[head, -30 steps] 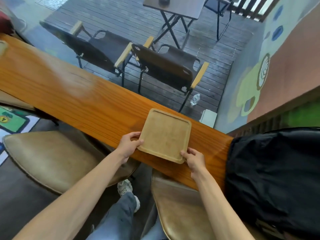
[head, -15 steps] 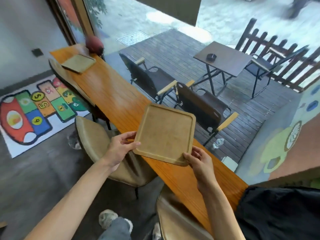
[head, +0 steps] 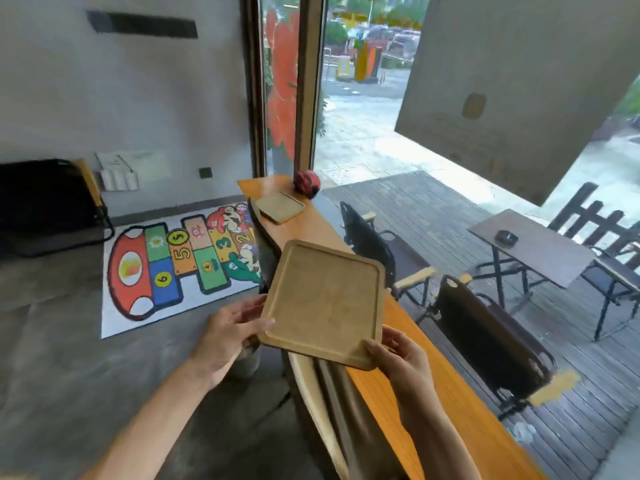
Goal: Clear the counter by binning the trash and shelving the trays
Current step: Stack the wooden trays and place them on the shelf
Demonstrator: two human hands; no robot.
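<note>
Both hands, left hand (head: 232, 329) and right hand (head: 398, 356), grip the square tan wooden tray (head: 325, 303) by its near corners above the orange wooden counter (head: 446, 410); the floor mat (head: 173, 265) seemingly reads 2 to 6.

Tray (head: 323, 301) lifted off counter (head: 446, 403); now held higher, both hands.

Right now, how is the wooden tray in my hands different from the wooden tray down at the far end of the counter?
The held tray is off the counter, gripped at its near corners by the left hand and right hand; the far tray lies flat on the counter, untouched. The held tray is tilted; the far tray sits beside a red ball. Both are empty, rimmed and round-cornered.
</note>
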